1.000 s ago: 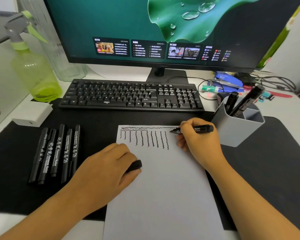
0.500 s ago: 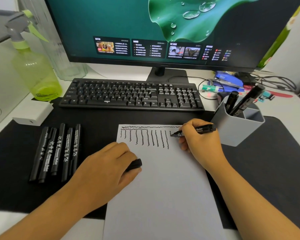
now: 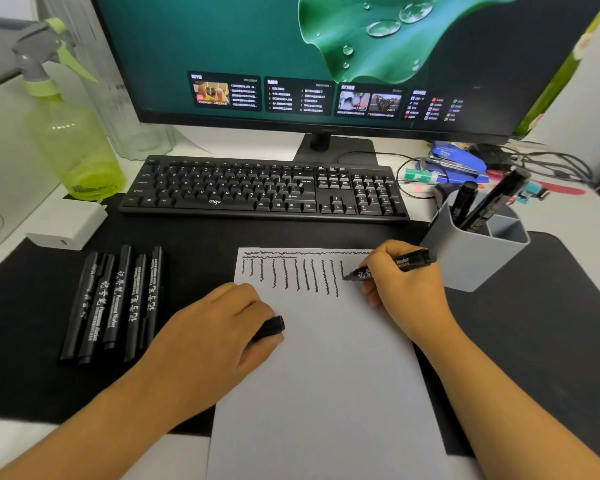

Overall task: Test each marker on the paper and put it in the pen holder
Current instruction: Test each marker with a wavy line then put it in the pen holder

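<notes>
A person's right hand (image 3: pixel 404 289) grips an uncapped black marker (image 3: pixel 392 265), its tip touching a sheet of paper (image 3: pixel 326 393) beside a row of wavy black lines (image 3: pixel 291 277) near the top edge. The left hand (image 3: pixel 215 337) rests on the paper's left side, fingers curled around a black cap (image 3: pixel 271 328). Five capped markers (image 3: pixel 113 303) lie side by side on the black desk mat (image 3: pixel 534 323), left of the paper. A grey pen holder (image 3: pixel 475 251) stands just right of the writing hand with two markers (image 3: pixel 482 206) inside. A keyboard (image 3: pixel 264 190) sits behind the paper
</notes>
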